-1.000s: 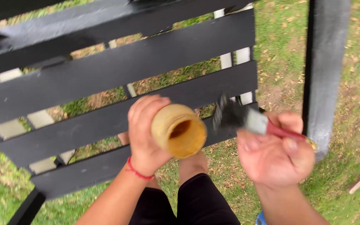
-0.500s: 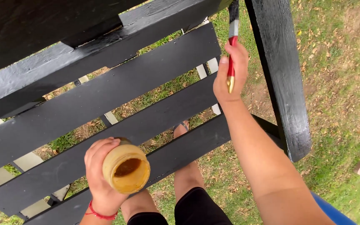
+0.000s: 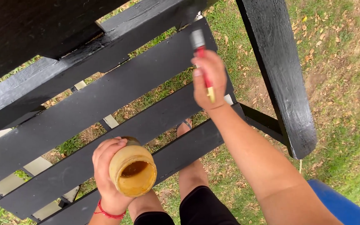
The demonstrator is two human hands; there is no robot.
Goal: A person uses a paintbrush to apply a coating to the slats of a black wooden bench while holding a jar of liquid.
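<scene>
While the right hand [image 3: 208,79] was closed around a red-handled paintbrush [image 3: 201,58], its bristles were hard to make out against the black slatted wooden frame [image 3: 105,100] they reached. Lower down, the left hand [image 3: 107,175] gripped a yellowish open jar [image 3: 133,171] tilted toward the camera, its contents too dark to identify. A blue object [image 3: 342,206] was cut off at the picture's corner, and a sandalled foot [image 3: 184,126] showed between slats on the grass [image 3: 342,83].
</scene>
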